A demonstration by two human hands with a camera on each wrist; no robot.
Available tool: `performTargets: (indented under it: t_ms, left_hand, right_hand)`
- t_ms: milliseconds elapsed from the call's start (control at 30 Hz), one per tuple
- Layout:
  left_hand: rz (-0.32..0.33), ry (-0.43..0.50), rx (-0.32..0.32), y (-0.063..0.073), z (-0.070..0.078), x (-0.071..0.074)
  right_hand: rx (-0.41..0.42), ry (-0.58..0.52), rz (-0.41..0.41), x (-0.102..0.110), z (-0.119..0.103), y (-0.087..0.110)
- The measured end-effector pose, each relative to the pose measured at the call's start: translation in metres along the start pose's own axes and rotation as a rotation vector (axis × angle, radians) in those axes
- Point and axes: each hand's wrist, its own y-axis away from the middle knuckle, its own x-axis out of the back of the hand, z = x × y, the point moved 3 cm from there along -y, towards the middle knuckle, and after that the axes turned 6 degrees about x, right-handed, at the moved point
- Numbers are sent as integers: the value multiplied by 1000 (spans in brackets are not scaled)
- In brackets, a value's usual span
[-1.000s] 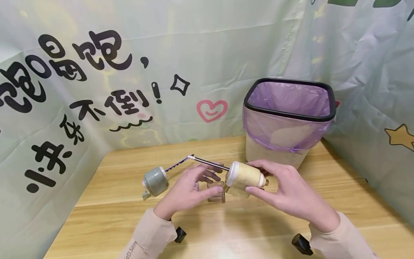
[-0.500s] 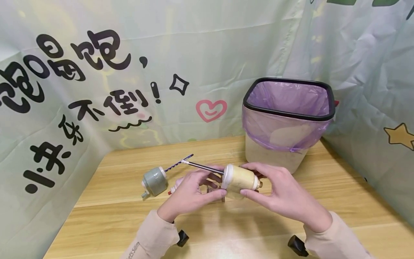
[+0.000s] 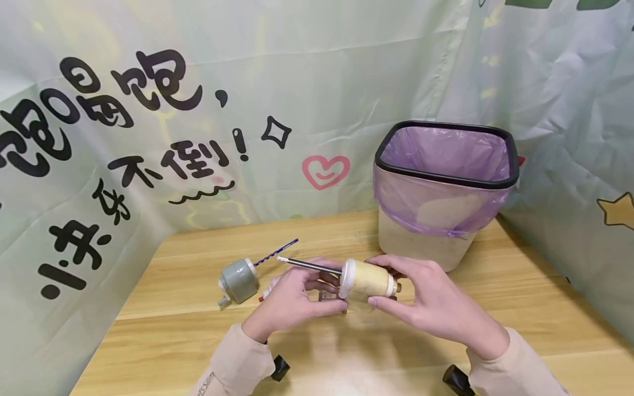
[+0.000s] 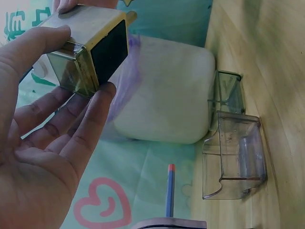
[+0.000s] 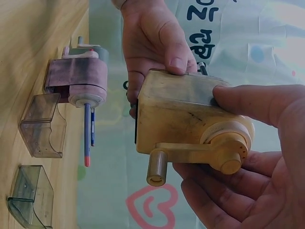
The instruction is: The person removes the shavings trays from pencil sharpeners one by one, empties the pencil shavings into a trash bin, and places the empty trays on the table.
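Note:
A yellow crank pencil sharpener (image 3: 371, 279) is held above the table, lying on its side, with a dark striped pencil (image 3: 312, 266) sticking out of its front to the left. My right hand (image 3: 431, 297) grips its crank end, thumb on one side and fingers on the other. With thumb and fingertips my left hand (image 3: 292, 302) pinches the front end, by the clear shavings drawer (image 4: 71, 69) seen in the left wrist view. The crank (image 5: 186, 155) faces the right wrist camera. My palm hides part of a pink sharpener (image 5: 78, 76) in the head view.
A grey-green sharpener (image 3: 239, 281) with a blue pencil (image 3: 277, 252) in it lies at left. Two loose clear drawers, one brownish (image 5: 43, 126), one greenish (image 5: 33, 195), sit on the table. A bin (image 3: 421, 231) with a purple liner (image 3: 441, 209) stands behind at right.
The yellow sharpener and its pencil have come slightly left and lower. My left thumb, earlier apart from the sharpener, now touches its front end. The right hand keeps its grip.

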Motion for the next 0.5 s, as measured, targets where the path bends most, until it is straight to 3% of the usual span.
performTargets:
  t_ms: [167, 367, 500]
  left_hand:
    - [13, 11, -2, 0, -2, 2]
    - [15, 43, 92, 2, -5, 3]
    - [27, 64, 102, 3, -5, 3]
  right_hand:
    - [12, -2, -6, -1, 1, -1]
    - [20, -5, -28, -2, 1, -1]
    - [26, -4, -25, -2, 2, -1]
